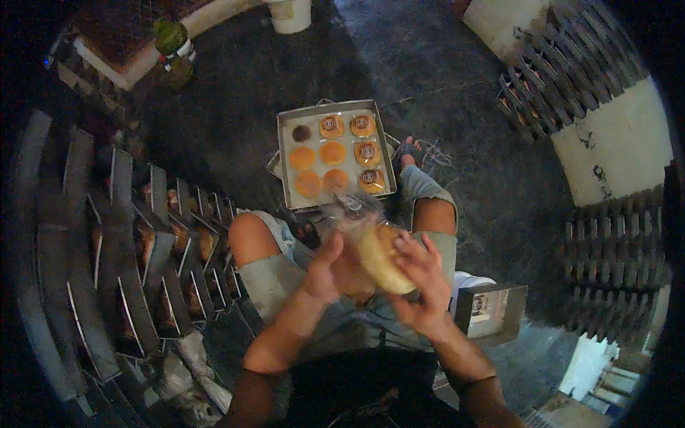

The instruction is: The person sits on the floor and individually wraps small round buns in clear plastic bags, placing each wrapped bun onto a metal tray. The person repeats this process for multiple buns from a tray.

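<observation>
Over my lap, my right hand (421,274) grips a pale golden bun (380,264) from its right side, fingers curled over it. A clear, crinkled plastic bag (349,207) surrounds the bun's upper end, slightly blurred. My left hand (325,264) is closed at the bag's left side, its fingertips partly hidden behind it. Beyond them, a square metal tray (283,125) lies on the floor atop another, holding several round buns (303,158). Those along the right and back look bagged with printed marks; the others look bare. A dark round patch sits in the back left position.
Stacked metal tray racks line the left (139,250) and right (603,250) sides. A metal box (496,332) with printed packets sits by my right hip. A white bucket (290,18) and a green container (171,39) stand at the back. My bent legs flank the tray.
</observation>
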### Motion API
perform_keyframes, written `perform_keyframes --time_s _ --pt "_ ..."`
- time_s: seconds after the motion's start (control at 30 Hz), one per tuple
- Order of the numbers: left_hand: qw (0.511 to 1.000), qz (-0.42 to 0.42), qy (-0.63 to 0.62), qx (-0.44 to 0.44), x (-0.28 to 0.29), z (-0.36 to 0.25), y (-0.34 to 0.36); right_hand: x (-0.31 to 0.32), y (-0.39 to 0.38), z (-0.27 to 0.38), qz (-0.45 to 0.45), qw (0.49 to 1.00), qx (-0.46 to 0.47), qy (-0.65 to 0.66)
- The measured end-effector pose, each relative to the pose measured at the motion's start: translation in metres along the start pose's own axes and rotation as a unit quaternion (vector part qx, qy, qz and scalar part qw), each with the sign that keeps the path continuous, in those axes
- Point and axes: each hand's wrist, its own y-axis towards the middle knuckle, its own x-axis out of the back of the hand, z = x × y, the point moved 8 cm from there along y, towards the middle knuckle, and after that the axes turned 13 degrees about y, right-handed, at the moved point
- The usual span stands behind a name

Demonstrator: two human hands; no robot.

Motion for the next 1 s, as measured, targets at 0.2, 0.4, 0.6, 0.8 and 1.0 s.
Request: perform_keyframes --time_s 0.2,0.4,0.6,0.8,1.0 --pt "0.979 0.048 0.028 -0.195 -0.103 -0.069 -0.002 -0.007 0.0 0.048 0.026 0.995 0.075 -0.055" --pt "0.969 -0.051 0.209 -0.119 -0.1 -0.056 -0.016 -0.018 -0.004 0.038 -0.049 0.994 0.09 -0.024" --pt "0.984 -0.008 0.135 -0.12 -0.09 -0.049 -0.028 -0.025 -0.004 0.043 -0.061 0.995 0.06 -0.051" --pt "0.99 -0.026 0.113 -0.082 -0.07 -0.031 -0.021 -0.036 -0.007 0.033 -0.076 0.994 0.066 -0.038" --pt "0.994 -0.061 0.066 -0.065 -0.047 -0.023 -0.03 -0.042 0.007 0.026 -0.08 0.996 0.001 -0.043"
